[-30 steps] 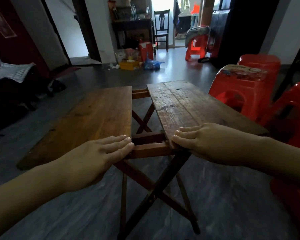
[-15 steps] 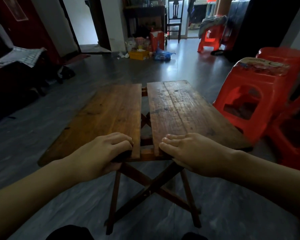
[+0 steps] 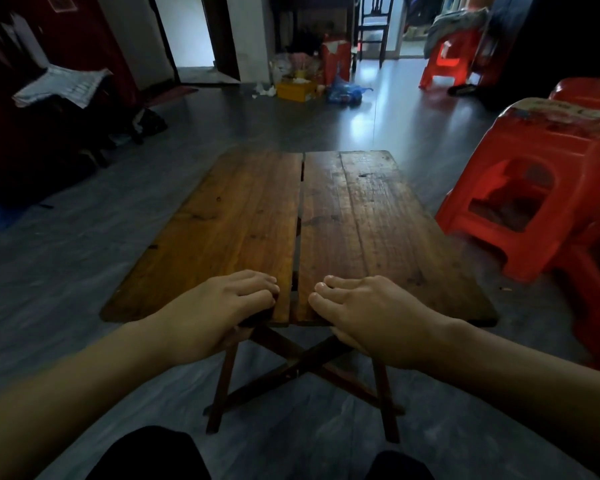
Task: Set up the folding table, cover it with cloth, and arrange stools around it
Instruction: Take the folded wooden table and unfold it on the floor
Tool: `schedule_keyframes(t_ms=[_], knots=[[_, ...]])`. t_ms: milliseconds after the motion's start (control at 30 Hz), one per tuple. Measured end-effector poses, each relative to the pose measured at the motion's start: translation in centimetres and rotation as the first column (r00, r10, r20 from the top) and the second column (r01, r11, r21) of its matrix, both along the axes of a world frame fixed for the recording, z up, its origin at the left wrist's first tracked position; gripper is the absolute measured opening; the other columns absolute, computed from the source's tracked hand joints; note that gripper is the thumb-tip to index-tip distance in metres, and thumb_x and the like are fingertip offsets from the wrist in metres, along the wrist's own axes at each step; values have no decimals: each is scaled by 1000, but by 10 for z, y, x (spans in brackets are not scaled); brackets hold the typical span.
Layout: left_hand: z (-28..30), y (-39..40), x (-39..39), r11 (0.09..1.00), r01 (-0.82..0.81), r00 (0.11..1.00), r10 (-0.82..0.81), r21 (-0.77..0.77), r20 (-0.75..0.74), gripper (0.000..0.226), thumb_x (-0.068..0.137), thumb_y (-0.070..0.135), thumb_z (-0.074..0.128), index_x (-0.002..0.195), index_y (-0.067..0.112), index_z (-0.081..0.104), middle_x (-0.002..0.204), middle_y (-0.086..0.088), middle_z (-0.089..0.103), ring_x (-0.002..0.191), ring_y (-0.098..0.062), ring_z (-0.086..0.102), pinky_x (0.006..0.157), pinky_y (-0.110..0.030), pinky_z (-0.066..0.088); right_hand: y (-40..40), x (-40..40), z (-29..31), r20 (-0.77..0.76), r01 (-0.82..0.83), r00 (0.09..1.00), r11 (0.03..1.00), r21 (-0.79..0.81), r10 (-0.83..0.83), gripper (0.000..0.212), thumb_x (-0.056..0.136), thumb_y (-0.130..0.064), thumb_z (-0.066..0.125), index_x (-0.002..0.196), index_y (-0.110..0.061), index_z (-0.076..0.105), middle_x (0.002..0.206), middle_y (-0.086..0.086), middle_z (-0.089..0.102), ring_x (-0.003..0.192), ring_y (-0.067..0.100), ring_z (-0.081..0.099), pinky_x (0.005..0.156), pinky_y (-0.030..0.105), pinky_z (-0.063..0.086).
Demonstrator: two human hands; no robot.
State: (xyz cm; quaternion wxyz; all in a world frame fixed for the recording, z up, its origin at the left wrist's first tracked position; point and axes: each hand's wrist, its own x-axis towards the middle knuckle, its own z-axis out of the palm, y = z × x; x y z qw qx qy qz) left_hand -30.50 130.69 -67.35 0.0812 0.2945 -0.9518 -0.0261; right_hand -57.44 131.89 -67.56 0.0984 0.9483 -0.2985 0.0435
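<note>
Bottom edge: dark knees, cut off. Left hand and right hand at centre, fingers curled over near edge of folding table, thumbs hidden beneath. Crossed legs partly hidden. Narrow gap between halves. Red stools at right, cropped. Far clutter blurred.

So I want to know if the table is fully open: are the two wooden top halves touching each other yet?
Apart. The head view shows a dark slit between the left wooden half and the right wooden half.
</note>
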Motion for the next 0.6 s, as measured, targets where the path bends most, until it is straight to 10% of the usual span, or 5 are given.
schedule_keyframes(t_ms=[200, 600], knots=[[-24, 2, 9, 1000, -24, 1000, 24, 15, 4, 34, 85, 11, 70, 118, 15, 65, 137, 2, 57, 138, -11, 40, 111, -13, 28, 1, 10, -18, -3, -11, 1000, 1000, -8, 11, 42, 82, -18, 71, 121, -4, 64, 117, 14, 69, 104, 27, 69, 65, 37, 62], [-18, -13, 26, 987, -115, 980, 132, 117, -148, 28, 91, 22, 61, 118, 16, 66, 140, 5, 54, 136, 2, 36, 109, -10, 31, -17, 38, -27, 23, 70, 997, 994, -86, -68, 43, 78, -20, 77, 118, -9, 65, 115, 8, 70, 101, 23, 69, 66, 36, 61]])
